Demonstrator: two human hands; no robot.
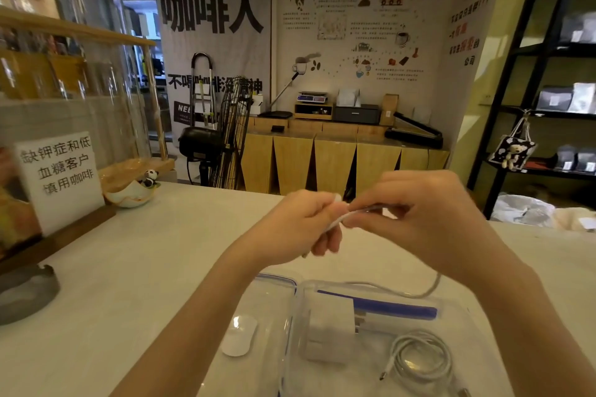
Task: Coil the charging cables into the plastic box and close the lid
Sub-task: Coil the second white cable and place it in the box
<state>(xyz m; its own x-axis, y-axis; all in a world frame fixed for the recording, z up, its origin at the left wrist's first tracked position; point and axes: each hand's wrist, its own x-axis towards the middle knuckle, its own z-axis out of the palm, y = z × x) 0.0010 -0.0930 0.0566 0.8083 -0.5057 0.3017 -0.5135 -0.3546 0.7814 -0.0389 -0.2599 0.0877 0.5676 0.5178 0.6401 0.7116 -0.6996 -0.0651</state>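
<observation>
A single wide-angle view comes from a camera worn on the person's head, looking forward and downward across a pale counter (135,267). The view sits close over the work: both forearms enter from the bottom edge, and the left hand (300,222) and right hand (416,216) meet near the middle of the frame. The clear plastic box (477,348) lies nearest, cut off by the lower edge. Farther ahead, the camera faces a postered wall (354,26), with a black shelf (529,74) at the right edge. Straight lines bow near the borders. No second view shares the scene.
</observation>
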